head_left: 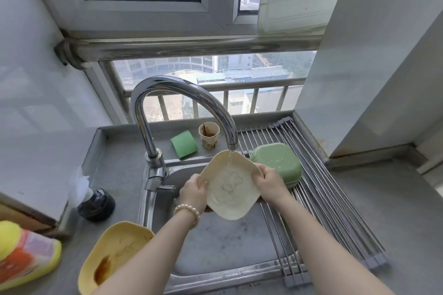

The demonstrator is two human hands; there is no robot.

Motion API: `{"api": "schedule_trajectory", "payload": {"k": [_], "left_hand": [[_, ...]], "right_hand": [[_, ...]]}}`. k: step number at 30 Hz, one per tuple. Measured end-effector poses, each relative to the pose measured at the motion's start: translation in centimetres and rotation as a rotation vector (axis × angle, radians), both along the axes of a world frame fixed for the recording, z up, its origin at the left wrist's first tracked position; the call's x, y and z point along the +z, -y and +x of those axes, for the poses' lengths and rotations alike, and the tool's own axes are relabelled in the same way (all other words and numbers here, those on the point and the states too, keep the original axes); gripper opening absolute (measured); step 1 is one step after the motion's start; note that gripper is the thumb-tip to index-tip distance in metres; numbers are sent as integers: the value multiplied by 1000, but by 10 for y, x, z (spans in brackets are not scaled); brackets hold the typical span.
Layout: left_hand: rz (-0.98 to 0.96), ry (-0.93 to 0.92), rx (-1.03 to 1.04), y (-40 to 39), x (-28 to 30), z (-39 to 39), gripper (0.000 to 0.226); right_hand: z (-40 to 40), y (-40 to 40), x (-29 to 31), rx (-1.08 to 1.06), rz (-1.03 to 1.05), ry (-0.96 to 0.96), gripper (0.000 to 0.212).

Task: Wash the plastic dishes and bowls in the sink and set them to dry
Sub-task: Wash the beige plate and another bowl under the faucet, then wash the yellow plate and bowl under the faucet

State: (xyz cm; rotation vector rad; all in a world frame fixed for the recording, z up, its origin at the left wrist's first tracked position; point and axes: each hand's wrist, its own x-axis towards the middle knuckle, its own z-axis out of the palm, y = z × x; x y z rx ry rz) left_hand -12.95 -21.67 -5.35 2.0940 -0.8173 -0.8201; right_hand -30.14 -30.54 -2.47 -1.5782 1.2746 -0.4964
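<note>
A cream plastic plate with a faint cartoon drawing is tilted under the running tap, over the steel sink. My left hand grips its left rim and my right hand grips its right rim. Water from the spout runs down the plate's face. A green plastic bowl lies upside down on the roll-up drying rack, just behind my right hand. A dirty yellow bowl with brown stains sits on the counter left of the sink, partly hidden by my left forearm.
A green sponge and a stained paper cup stand on the ledge behind the sink. A dark bottle is on the left counter, a yellow and orange detergent bottle at the far left. A wall rises on the right.
</note>
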Motion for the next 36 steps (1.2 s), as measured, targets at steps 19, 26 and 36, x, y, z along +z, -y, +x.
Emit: {"api": "schedule_trajectory", "payload": {"k": [19,26,36], "left_hand": [[361,-462,-51,-26,14,29,12],[300,-314,-67,-26,25,50,45],[151,-143,-146,-15,6,74,39]], "right_hand": [[-16,-30,-28,520,-409,-687,71],[-13,-25,-24,393,-250,-200,30],[-57,26,-15,-326,293,285,32]]}}
